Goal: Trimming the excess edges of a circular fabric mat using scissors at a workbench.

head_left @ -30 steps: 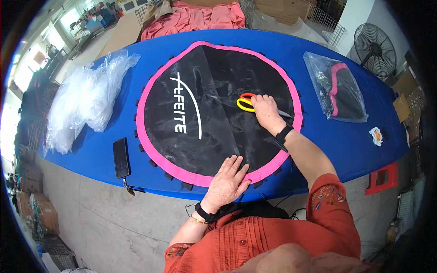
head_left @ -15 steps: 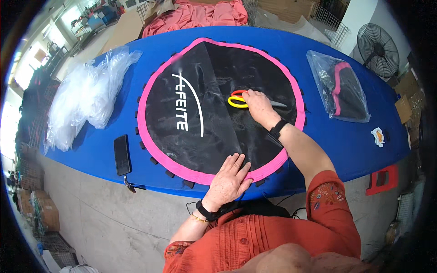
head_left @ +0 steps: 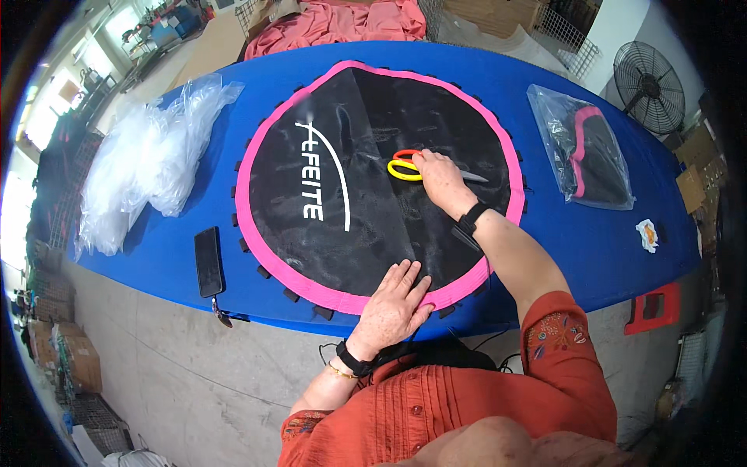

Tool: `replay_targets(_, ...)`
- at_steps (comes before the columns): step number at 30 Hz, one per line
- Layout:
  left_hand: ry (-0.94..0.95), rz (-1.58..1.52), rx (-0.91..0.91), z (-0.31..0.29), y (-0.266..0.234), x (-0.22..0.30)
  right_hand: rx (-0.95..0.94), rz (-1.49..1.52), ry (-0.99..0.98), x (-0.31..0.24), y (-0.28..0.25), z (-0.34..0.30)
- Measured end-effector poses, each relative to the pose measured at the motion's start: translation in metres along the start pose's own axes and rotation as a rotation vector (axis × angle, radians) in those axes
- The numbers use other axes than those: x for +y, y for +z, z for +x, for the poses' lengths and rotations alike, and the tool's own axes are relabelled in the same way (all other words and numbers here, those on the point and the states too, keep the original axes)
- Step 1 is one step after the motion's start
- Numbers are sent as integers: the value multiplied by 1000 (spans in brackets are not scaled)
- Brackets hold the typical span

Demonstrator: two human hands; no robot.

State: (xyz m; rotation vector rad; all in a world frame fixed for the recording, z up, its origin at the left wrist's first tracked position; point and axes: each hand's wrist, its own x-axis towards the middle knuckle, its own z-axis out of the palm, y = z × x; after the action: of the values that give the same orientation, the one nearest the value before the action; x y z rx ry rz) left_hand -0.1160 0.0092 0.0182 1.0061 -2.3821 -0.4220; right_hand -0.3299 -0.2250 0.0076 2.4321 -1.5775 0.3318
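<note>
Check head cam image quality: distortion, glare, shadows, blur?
Head view: strong fisheye, blue table edges bowed, rim vignetted black; head view: left-side window blown out; head view: pale sheen on black mat; head view: soft shadow under plastic pile; head view: left hand and right hand reasonably sharp.

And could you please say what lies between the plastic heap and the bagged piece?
In the head view, the round mat, with the right hand on scissors.

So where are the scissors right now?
In the head view, the scissors are on the black mat, just right of the picture's centre, partly covered by the right hand.
</note>
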Motion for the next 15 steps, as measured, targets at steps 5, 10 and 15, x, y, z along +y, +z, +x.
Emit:
replay_targets(5,-1,-3,17,0,2,-1,-18,-29,68,-6,-1,10)
replay_targets(10,0,-2,4,0,0,0,-39,-16,-1,-16,-12,-14)
replay_targets(15,9,8,7,0,-1,0,-7,1,-7,-19,-6,-11)
